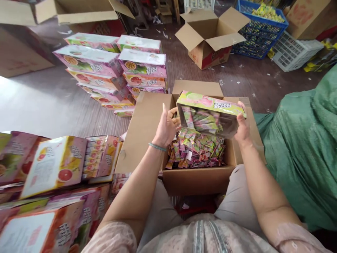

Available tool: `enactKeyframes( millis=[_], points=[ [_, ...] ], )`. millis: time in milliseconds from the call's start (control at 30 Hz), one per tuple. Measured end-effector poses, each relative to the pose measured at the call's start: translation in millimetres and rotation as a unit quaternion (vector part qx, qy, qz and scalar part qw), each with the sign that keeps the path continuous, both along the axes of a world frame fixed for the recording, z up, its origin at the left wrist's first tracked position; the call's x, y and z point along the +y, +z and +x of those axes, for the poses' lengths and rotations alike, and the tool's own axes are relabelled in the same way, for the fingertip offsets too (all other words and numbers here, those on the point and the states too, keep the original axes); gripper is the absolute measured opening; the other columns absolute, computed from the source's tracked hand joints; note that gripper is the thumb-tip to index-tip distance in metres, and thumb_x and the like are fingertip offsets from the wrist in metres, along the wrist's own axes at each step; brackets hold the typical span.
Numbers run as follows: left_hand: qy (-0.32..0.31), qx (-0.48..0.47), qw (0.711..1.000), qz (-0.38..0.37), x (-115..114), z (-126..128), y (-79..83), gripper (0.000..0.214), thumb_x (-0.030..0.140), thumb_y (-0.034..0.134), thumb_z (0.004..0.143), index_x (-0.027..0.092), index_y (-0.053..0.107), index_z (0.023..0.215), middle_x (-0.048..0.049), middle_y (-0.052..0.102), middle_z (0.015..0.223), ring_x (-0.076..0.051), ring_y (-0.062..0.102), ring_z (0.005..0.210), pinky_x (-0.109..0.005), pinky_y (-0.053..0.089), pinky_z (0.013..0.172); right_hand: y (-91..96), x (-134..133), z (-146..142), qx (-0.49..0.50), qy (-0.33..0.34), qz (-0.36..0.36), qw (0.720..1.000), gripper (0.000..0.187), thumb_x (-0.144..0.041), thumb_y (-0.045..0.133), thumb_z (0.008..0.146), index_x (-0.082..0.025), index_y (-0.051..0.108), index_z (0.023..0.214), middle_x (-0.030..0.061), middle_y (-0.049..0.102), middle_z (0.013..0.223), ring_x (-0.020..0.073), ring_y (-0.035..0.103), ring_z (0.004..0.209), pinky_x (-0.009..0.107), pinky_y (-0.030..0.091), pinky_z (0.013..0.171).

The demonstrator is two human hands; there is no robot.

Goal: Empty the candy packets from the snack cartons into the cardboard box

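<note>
A green and pink display box (207,102) is held tilted above an open carton (196,179), and stick sachets (204,123) show in its open or windowed side. My right hand (242,128) grips the box's right end, with the thumb on the front edge and fingers behind. At the left end, my left hand (168,124) has its thumb raised and its fingers apart. The fingertips are close to the box; whether they touch it I cannot tell. Many loose green, pink and purple sachets (195,149) lie in the carton below, between my knees.
Stacked fruit-print boxes (142,66) stand beyond the carton, and more boxes (56,165) lie at left. An open carton (210,38), a blue crate (259,31) and a white crate (295,49) are farther back. A green sack (300,147) bulges at right.
</note>
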State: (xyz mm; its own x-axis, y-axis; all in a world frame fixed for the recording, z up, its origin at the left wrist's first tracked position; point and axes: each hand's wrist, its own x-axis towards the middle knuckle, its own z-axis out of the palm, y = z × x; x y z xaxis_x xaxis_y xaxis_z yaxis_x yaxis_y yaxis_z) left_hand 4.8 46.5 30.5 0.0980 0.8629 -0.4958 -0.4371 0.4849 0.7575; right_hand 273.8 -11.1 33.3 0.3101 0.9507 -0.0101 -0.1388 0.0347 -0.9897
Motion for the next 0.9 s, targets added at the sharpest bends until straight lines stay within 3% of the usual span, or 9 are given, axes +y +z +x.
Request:
enactKeyframes(
  millis=[100, 200, 267, 433, 567, 700, 800, 900],
  points=[
    [0.037, 0.019, 0.999, 0.036, 0.7, -3.1, 0.9, 0.066, 0.082, 0.051, 0.100, 0.024, 0.076, 0.119, -0.0115, 0.077, 0.106, -0.032, 0.073, 0.117, -0.038, 0.060, 0.097, -0.1, 1.1, -1.4, -0.024, 0.024, -0.012, 0.999, 0.110, -0.085, 0.094, 0.056, -0.029, 0.057, 0.144, 0.0132, 0.064, 0.149, 0.0362, 0.058, 0.146, 0.051, 0.051, 0.124],
    [0.040, 0.031, 0.995, 0.087, -1.3, -3.4, 1.0, 0.064, 0.079, 0.048, 0.103, 0.025, 0.078, 0.122, -0.0098, 0.079, 0.113, -0.029, 0.071, 0.124, -0.034, 0.058, 0.099, 5.5, -0.2, -2.7, -0.032, 0.018, -0.009, 0.999, 0.107, -0.092, 0.086, 0.059, -0.029, 0.059, 0.140, 0.0140, 0.067, 0.145, 0.0361, 0.063, 0.139, 0.050, 0.056, 0.119],
    [0.036, 0.034, 0.994, 0.097, -1.4, -5.3, 1.7, 0.064, 0.077, 0.044, 0.105, 0.025, 0.080, 0.120, -0.0090, 0.080, 0.110, -0.027, 0.072, 0.121, -0.033, 0.058, 0.097, 10.4, -1.6, -4.4, -0.038, 0.006, 0.000, 0.999, 0.109, -0.099, 0.080, 0.059, -0.030, 0.059, 0.141, 0.0136, 0.067, 0.144, 0.0360, 0.063, 0.139, 0.050, 0.055, 0.119],
    [0.085, 0.027, 0.989, 0.121, 1.5, -12.0, 5.4, 0.063, 0.073, 0.040, 0.108, 0.026, 0.081, 0.117, -0.0078, 0.080, 0.112, -0.026, 0.073, 0.119, -0.032, 0.059, 0.090, 15.5, -5.8, -12.9, -0.051, 0.012, 0.028, 0.998, 0.112, -0.096, 0.084, 0.058, -0.031, 0.056, 0.145, 0.0138, 0.066, 0.147, 0.0365, 0.059, 0.144, 0.051, 0.054, 0.120],
    [0.084, 0.008, 0.990, 0.112, -0.5, -6.7, 10.3, 0.059, 0.071, 0.044, 0.107, 0.027, 0.080, 0.121, -0.0084, 0.079, 0.116, -0.027, 0.072, 0.122, -0.033, 0.059, 0.092, 15.8, -7.1, -8.2, -0.084, -0.025, 0.048, 0.995, 0.108, -0.098, 0.077, 0.063, -0.033, 0.057, 0.147, 0.0134, 0.063, 0.152, 0.0382, 0.053, 0.150, 0.050, 0.056, 0.117],
    [0.092, 0.007, 0.988, 0.121, -3.6, -0.2, 15.6, 0.054, 0.069, 0.049, 0.106, 0.028, 0.079, 0.124, -0.0085, 0.078, 0.122, -0.028, 0.070, 0.127, -0.033, 0.059, 0.095, 22.0, -11.4, -0.5, -0.109, -0.021, 0.047, 0.993, 0.105, -0.100, 0.074, 0.066, -0.034, 0.058, 0.146, 0.0126, 0.062, 0.154, 0.0380, 0.052, 0.151, 0.049, 0.055, 0.119],
    [0.113, 0.016, 0.984, 0.135, -3.6, 2.9, 13.1, 0.047, 0.065, 0.052, 0.106, 0.030, 0.078, 0.124, -0.0065, 0.078, 0.124, -0.028, 0.068, 0.131, -0.033, 0.058, 0.097, 27.5, -16.7, -1.4, -0.093, 0.007, 0.054, 0.994, 0.105, -0.095, 0.082, 0.063, -0.036, 0.056, 0.146, 0.0114, 0.059, 0.157, 0.0379, 0.051, 0.153, 0.049, 0.053, 0.122],
    [0.107, 0.053, 0.988, 0.095, -4.2, 9.7, 3.7, 0.043, 0.062, 0.055, 0.107, 0.027, 0.080, 0.112, -0.0072, 0.080, 0.118, -0.027, 0.070, 0.128, -0.033, 0.057, 0.099, 27.3, -18.0, -1.2, -0.075, 0.031, 0.061, 0.995, 0.105, -0.082, 0.093, 0.061, -0.034, 0.053, 0.146, 0.0136, 0.060, 0.155, 0.0378, 0.057, 0.146, 0.052, 0.052, 0.123]
  ],
)
